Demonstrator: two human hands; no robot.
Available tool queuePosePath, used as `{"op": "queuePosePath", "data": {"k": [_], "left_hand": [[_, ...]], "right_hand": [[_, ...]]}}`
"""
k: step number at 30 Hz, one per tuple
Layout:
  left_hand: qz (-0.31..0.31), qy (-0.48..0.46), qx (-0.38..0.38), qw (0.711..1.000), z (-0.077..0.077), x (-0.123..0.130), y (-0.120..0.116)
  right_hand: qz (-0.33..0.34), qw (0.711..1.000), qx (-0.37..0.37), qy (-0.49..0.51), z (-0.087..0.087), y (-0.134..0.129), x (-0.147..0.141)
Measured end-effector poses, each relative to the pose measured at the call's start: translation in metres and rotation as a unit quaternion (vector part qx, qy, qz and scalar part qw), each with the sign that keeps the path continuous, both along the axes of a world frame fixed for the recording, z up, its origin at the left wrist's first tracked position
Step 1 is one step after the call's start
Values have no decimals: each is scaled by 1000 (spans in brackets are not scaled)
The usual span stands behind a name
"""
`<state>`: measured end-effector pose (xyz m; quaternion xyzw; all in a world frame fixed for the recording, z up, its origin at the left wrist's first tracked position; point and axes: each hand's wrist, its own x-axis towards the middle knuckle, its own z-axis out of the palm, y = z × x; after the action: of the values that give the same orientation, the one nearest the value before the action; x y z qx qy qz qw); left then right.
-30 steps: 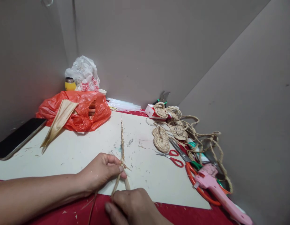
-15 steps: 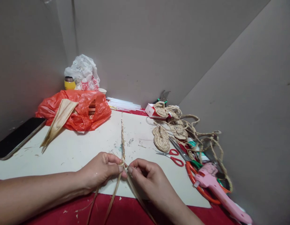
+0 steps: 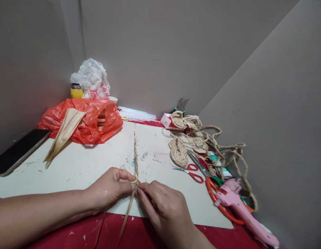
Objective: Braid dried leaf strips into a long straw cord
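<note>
A thin straw-coloured braid runs up the white board from between my two hands. My left hand pinches the braid's lower end between thumb and forefinger. Close against it, my right hand is closed at the same spot, its fingertips on the strands. Below the pinch a loose strand hangs toward the red cloth, and another thin strand shows under my left wrist. What lies beneath my right hand is hidden.
Red-handled scissors, a coiled woven piece, larger shears, a pink glue gun and braided cord lie right. A red bag, dry husk and phone are left. White sticks lie behind.
My right hand has turned and its fingertips have moved slightly left, against my left thumb. The pale strands that hung below my right hand are now out of sight. My left hand keeps its pinch.
</note>
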<state>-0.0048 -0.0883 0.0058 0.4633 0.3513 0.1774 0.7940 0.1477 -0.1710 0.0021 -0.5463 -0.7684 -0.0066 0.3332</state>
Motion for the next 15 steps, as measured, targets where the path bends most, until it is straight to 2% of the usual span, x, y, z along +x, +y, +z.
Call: {"op": "queuePosePath", "data": {"k": [4, 7, 11, 15], "left_hand": [[0, 47, 5, 999, 4, -1, 1], [-20, 40, 7, 999, 4, -3, 2], [-37, 7, 4, 999, 0, -4, 4], [-25, 35, 26, 999, -4, -5, 4]], "right_hand": [[15, 996, -58, 71, -7, 2, -1], [22, 995, -54, 82, -9, 3, -3], [31, 998, -26, 39, -8, 3, -4], [46, 997, 26, -48, -5, 0, -3]]}}
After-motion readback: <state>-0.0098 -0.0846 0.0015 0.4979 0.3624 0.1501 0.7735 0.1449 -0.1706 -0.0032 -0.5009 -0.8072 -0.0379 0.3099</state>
